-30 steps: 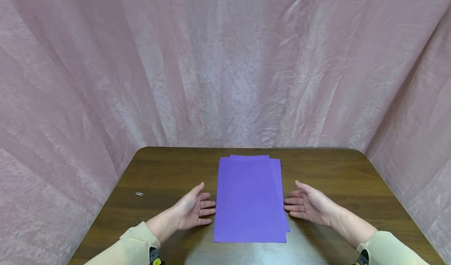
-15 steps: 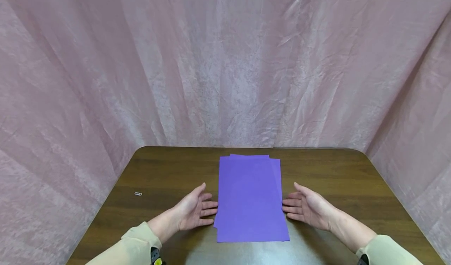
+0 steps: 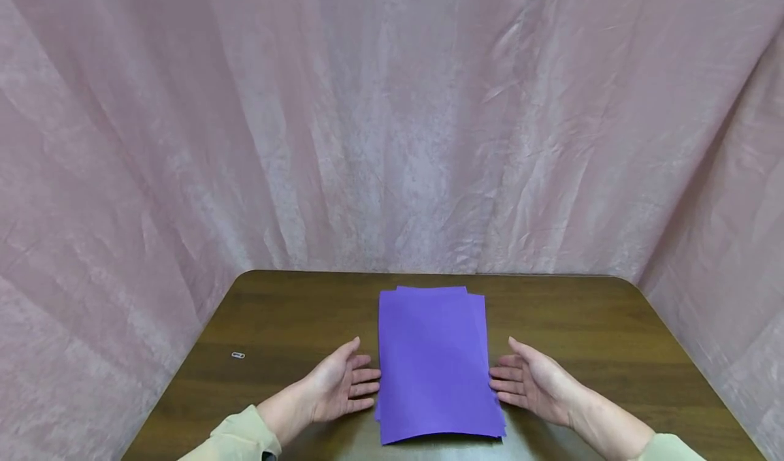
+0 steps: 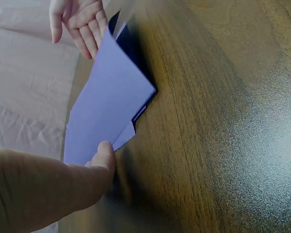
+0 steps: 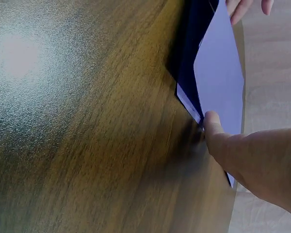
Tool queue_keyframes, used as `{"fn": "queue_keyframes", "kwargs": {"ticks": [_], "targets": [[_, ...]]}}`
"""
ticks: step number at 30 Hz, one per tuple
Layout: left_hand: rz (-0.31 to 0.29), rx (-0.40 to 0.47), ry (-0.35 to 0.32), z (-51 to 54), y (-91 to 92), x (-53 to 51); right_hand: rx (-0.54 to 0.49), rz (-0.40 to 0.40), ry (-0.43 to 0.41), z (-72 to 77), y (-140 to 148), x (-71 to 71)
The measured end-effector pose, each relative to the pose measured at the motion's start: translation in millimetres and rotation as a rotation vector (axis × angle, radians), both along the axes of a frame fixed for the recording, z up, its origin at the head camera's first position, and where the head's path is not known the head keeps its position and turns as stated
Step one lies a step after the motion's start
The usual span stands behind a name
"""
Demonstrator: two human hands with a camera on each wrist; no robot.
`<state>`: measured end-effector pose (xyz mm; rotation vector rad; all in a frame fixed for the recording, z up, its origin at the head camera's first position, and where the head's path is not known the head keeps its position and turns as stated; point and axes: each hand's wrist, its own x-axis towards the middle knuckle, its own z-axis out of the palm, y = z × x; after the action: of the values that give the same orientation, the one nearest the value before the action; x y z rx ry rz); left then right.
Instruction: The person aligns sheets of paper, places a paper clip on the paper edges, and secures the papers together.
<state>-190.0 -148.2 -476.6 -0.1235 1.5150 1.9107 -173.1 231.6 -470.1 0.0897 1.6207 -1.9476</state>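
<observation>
Several purple sheets [image 3: 435, 366] lie in a loose, uneven stack on the table, the top one bowed up in the middle of its near edge. My left hand [image 3: 339, 386] touches the stack's left edge with its fingertips, fingers straight and thumb up. At the right edge my right hand [image 3: 542, 386] touches the paper in the same way. Both wrist views show the sheets [image 4: 106, 92] [image 5: 220, 73] lifted and fanned apart at the near edge, with dark gaps between them. The undersides are mostly hidden.
A small paper clip [image 3: 238, 355] lies on the brown wooden table [image 3: 294, 318], left of my left hand. Pink curtains [image 3: 392, 120] hang behind the table and on both sides.
Both hands have moved slightly inward against the stack. The top sheet has shifted a little right, and its near edge has bowed upward. The head view has tilted up slightly.
</observation>
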Motion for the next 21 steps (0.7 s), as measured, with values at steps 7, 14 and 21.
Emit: {"fn": "queue_keyframes", "kwargs": {"ticks": [7,14,21], "targets": [[0.033,0.019,-0.028,-3.3,-2.0,-1.5,0.007,-0.026,-0.005,-2.2,-1.6,-0.4],[0.060,0.053,-0.049,-6.5,-2.9,-1.4,0.000,-0.030,-0.012,-6.1,0.7,0.3],[0.060,0.079,-0.059,-2.9,-2.8,-5.2,0.003,-0.036,-0.006,-3.2,0.2,-2.5]]}}
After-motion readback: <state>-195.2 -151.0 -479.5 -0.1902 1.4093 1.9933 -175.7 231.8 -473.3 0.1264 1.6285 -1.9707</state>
